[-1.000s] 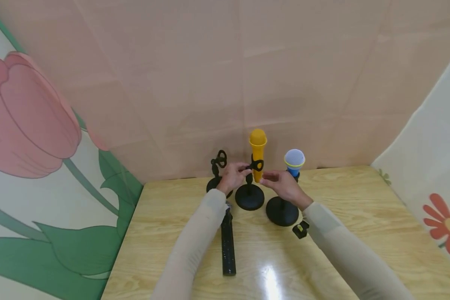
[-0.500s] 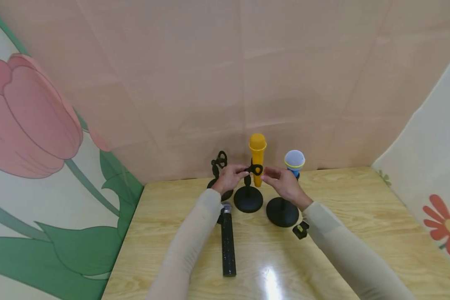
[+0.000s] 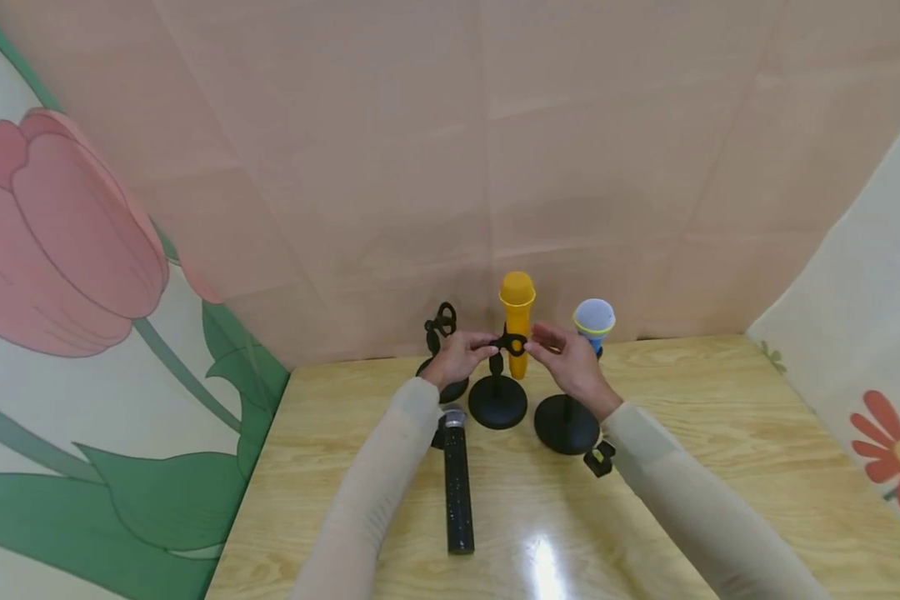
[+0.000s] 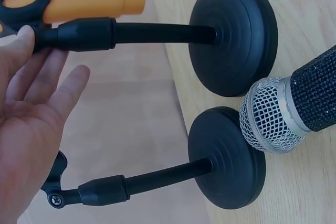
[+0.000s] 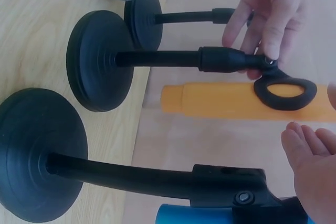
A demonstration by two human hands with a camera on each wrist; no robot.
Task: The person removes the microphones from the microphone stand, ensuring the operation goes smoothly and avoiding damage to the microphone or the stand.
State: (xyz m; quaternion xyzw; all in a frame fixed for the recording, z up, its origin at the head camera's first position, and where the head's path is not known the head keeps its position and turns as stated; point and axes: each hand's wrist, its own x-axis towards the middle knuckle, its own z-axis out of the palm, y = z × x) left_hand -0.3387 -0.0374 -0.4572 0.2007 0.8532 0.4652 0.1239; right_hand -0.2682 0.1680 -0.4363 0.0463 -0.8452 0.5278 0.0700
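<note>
With thumb and fingers my left hand (image 3: pixel 456 358) pinches the clip joint at the top of the middle black microphone stand (image 4: pixel 157 33). A yellow microphone (image 3: pixel 517 312) stands upright through that stand's clip ring (image 5: pixel 286 94), its narrow end hanging below the ring. Close to the right of the ring and the yellow microphone is my right hand (image 3: pixel 572 367), fingers loosely extended; whether it touches them is hard to tell. A blue microphone with a pale head (image 3: pixel 594 318) sits in the right stand (image 5: pixel 131 178), behind my right hand.
On the left, another black stand (image 4: pixel 226 158) has a bare clip. A black glittery microphone with a silver mesh head (image 3: pixel 459 483) lies on the wooden table (image 3: pixel 330 467) nearer me. The pink-covered wall (image 3: pixel 390 208) rises behind the stands.
The middle stand's clip and the yellow microphone have come down slightly, and its base has shifted a little toward me. My left hand keeps its pinch; my right hand stays close by.
</note>
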